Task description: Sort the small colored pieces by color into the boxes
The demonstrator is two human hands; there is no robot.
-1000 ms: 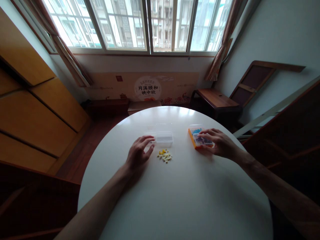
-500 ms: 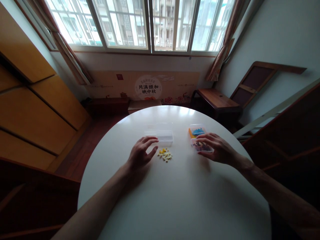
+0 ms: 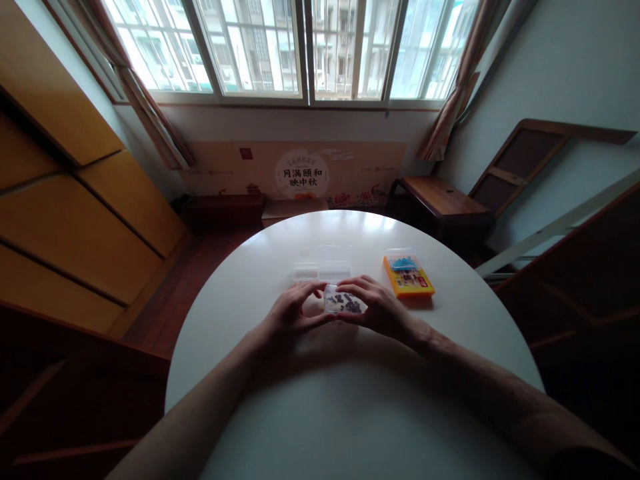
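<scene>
A small clear plastic box (image 3: 344, 301) with dark pieces inside is held between both hands above the middle of the round white table (image 3: 350, 400). My left hand (image 3: 293, 312) grips its left end with curled fingers. My right hand (image 3: 377, 308) wraps its right side, fingers over the top. The small heap of yellow pieces is hidden under the hands and box. Just behind the hands sits an open, empty clear box (image 3: 323, 270).
An orange box (image 3: 408, 276) with blue pieces and a clear lid lies to the right of the hands. Beyond the table are a window, a low wooden bench (image 3: 440, 197), wooden panels at left and a leaning frame at right.
My right hand lifted the clear box of dark pieces off the orange box and carried it left to the table's middle. My left hand closed onto its other end.
</scene>
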